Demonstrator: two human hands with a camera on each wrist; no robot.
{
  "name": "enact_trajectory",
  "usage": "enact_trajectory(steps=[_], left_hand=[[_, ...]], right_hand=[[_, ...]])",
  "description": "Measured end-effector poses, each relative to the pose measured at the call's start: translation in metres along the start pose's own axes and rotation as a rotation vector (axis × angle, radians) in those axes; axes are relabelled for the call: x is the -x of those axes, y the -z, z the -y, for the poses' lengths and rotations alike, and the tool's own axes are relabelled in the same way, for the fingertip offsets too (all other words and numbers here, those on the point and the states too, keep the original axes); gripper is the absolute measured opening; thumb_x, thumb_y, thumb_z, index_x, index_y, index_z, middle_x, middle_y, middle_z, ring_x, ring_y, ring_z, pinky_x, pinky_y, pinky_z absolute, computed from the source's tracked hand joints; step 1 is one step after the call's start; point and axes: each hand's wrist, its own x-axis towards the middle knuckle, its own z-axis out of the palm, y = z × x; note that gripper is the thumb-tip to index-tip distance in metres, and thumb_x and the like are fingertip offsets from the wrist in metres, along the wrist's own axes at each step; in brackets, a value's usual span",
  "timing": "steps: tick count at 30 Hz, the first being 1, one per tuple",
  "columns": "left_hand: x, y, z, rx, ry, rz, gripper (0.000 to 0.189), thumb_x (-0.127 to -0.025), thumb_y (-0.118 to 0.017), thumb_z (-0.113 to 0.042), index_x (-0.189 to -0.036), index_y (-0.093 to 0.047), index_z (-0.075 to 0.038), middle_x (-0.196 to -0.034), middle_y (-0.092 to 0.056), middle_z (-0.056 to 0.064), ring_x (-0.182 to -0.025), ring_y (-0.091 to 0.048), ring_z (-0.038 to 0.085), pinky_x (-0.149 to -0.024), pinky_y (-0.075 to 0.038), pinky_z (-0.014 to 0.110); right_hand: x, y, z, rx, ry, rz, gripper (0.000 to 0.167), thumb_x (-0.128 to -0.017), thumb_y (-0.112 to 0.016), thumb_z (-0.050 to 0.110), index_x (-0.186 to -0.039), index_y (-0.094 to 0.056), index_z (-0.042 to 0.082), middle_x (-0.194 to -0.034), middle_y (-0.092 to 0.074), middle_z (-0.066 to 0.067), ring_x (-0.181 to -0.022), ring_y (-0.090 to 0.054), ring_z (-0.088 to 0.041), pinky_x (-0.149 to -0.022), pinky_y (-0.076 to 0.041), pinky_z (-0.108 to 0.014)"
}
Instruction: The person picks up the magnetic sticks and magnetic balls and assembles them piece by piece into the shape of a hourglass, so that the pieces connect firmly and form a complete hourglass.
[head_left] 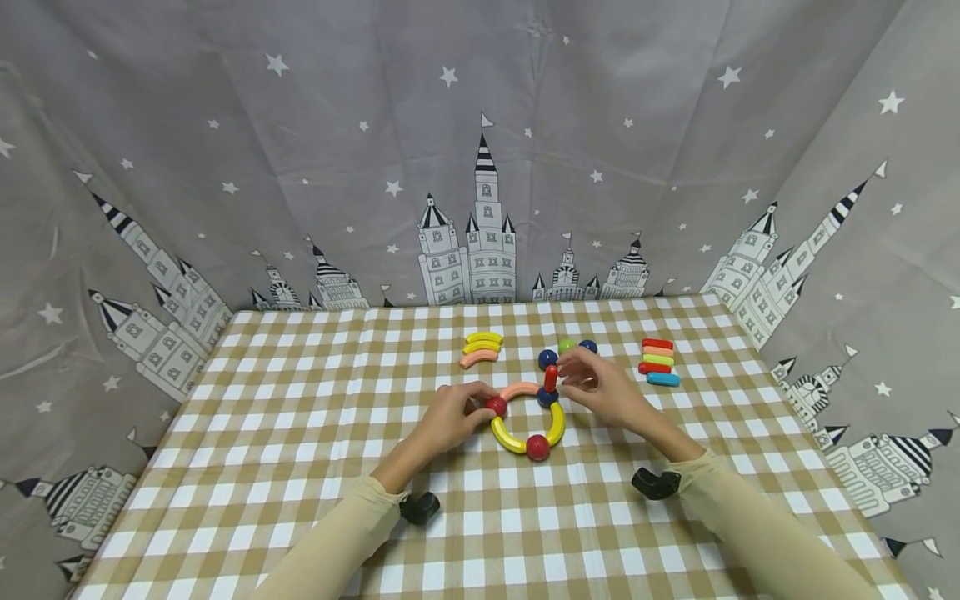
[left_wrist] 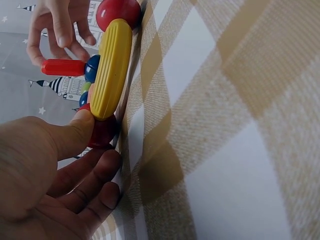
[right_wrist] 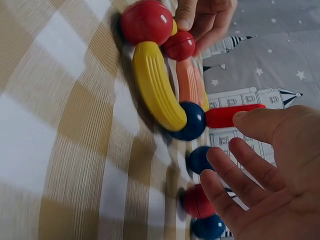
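Observation:
A ring of toy balls and curved sticks lies on the table. It has a front red ball (head_left: 537, 447), a left red ball (head_left: 497, 406), a blue ball (head_left: 548, 397), two yellow curved sticks (left_wrist: 111, 70) and an orange curved stick (right_wrist: 190, 82). A straight red stick (head_left: 551, 378) stands upright on the blue ball. My left hand (head_left: 450, 415) pinches the left red ball between thumb and fingers. Beside the upright stick is my right hand (head_left: 603, 389), its fingers loosely spread; the thumb overlaps the stick in the right wrist view, and contact is unclear.
Behind the ring lie two yellow curved sticks and an orange one (head_left: 478, 358). Loose balls, including a blue ball (head_left: 547, 359) and a green ball (head_left: 567, 345), sit behind my right hand. Several straight sticks (head_left: 657, 354) are lined up farther right on the checked tablecloth (head_left: 300, 417).

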Motion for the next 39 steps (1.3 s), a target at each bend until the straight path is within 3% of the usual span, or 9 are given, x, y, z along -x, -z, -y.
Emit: enact_trajectory(steps=[6,27,35,39], left_hand=[[0.000,-0.002,0.001,-0.011,0.013,0.003,0.022,-0.092,-0.079,-0.013,-0.114,-0.075,-0.015,-0.100,-0.075,-0.003,-0.076,-0.064,0.007,-0.072,-0.052,0.026],[0.000,-0.001,0.002,-0.007,0.018,0.005,0.020,-0.092,-0.078,-0.013,-0.112,-0.075,-0.016,-0.097,-0.075,-0.003,-0.072,-0.061,0.005,-0.069,-0.051,0.026],[0.000,0.001,0.000,0.006,0.004,0.009,0.021,-0.093,-0.077,-0.013,-0.114,-0.075,-0.014,-0.097,-0.074,-0.003,-0.075,-0.063,0.005,-0.071,-0.052,0.026],[0.000,0.001,-0.001,0.024,0.021,0.016,0.021,-0.093,-0.077,-0.013,-0.114,-0.075,-0.015,-0.098,-0.074,-0.003,-0.076,-0.064,0.005,-0.072,-0.053,0.026]], right_hand=[[0.012,0.015,-0.008,0.018,-0.003,-0.008,0.036,-0.093,-0.074,0.001,-0.127,-0.060,0.002,-0.117,-0.069,-0.018,-0.102,-0.070,-0.029,-0.088,-0.058,-0.047],[0.051,0.071,-0.053,0.213,0.070,-0.212,0.047,-0.087,-0.076,-0.008,-0.131,-0.060,-0.001,-0.110,-0.072,-0.021,-0.094,-0.071,-0.042,-0.078,-0.058,-0.055],[0.060,0.085,-0.072,0.283,-0.022,-0.247,0.046,-0.088,-0.080,0.002,-0.130,-0.061,0.002,-0.109,-0.072,-0.018,-0.098,-0.068,-0.037,-0.078,-0.059,-0.048],[0.063,0.089,-0.079,0.305,-0.066,-0.256,0.046,-0.087,-0.081,0.004,-0.129,-0.061,0.002,-0.109,-0.071,-0.018,-0.099,-0.068,-0.037,-0.082,-0.058,-0.051]])
